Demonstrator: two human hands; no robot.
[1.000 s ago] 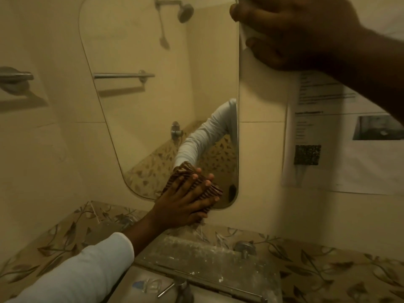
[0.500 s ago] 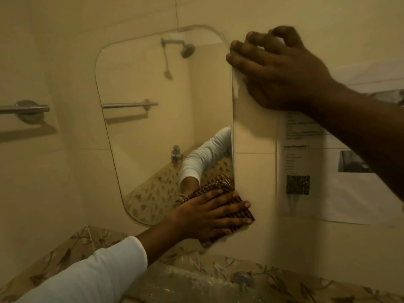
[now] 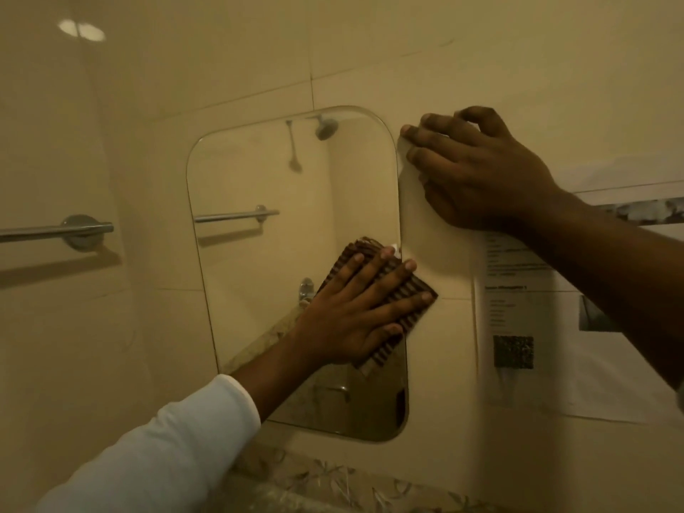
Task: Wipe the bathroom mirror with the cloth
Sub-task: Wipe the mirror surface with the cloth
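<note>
- Fingers [image 3: 392, 279] of left hand [image 3: 355, 316]: straight, spread apart, pressed flat on brown ribbed striped cloth [image 3: 407, 290]. No curl, no pinch.
- The cloth sits under the palm and fingers, flat against the surface. It straddles the right edge of the frameless rounded-rectangle mirror [image 3: 277, 253] at about mid-height. Most of it is on the glass; its right corner laps onto the cream wall tile [image 3: 222, 68].
- Left wrist is bare, then a white long sleeve [image 3: 166, 457] runs down to the lower left corner of the view.
- Fingers [image 3: 433, 133] of right hand [image 3: 477, 172]: bent and close together, tips at the mirror's upper right edge. The heel of the hand lies on the tile just beside it. I cannot tell whether the tips hook the edge or only rest on it.
- Right forearm is bare and crosses in front of a white printed paper sheet [image 3: 518, 364] stuck to the wall right of the mirror. The sheet carries text lines, a dark square code block and a small photo. The print is too blurred to read.
- The mirror reflects a shower head [image 3: 326, 127], a chrome rail [image 3: 237, 215] and a chrome wall valve [image 3: 306, 288] beside the left hand.
- Chrome towel bar [image 3: 74, 229] is mounted on the left wall, well apart from the mirror.
- Leaf-patterned stone ledge [image 3: 333, 483] runs below the mirror, blurred.
</note>
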